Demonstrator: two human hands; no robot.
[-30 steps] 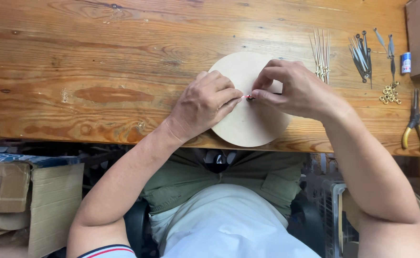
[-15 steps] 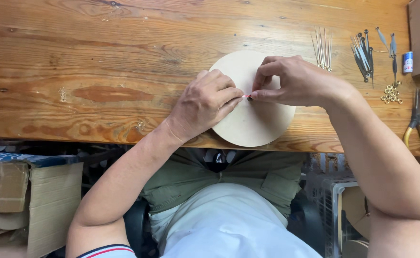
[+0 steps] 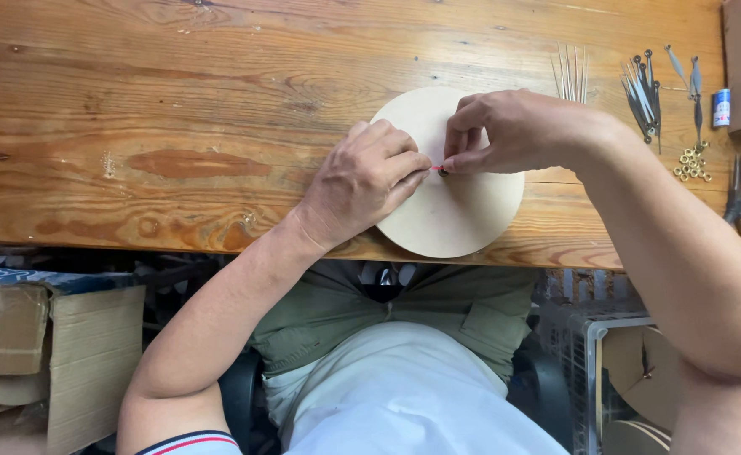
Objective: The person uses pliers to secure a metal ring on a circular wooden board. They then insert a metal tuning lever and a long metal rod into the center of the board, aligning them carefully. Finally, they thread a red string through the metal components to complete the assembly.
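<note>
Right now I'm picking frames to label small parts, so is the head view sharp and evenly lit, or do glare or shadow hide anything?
Head view: soft, even light on the wooden table, no harsh glare; the round disc is sharp; left hand and right hand cover the tiny piece at its centre; under the table it is dim.

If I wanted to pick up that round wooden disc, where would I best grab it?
Probably by the near rim of the round wooden disc: it lies flat, but that edge overhangs the front of the wooden table, so fingers could slip under from below. The left hand and right hand meet at a small part at its centre.
</note>
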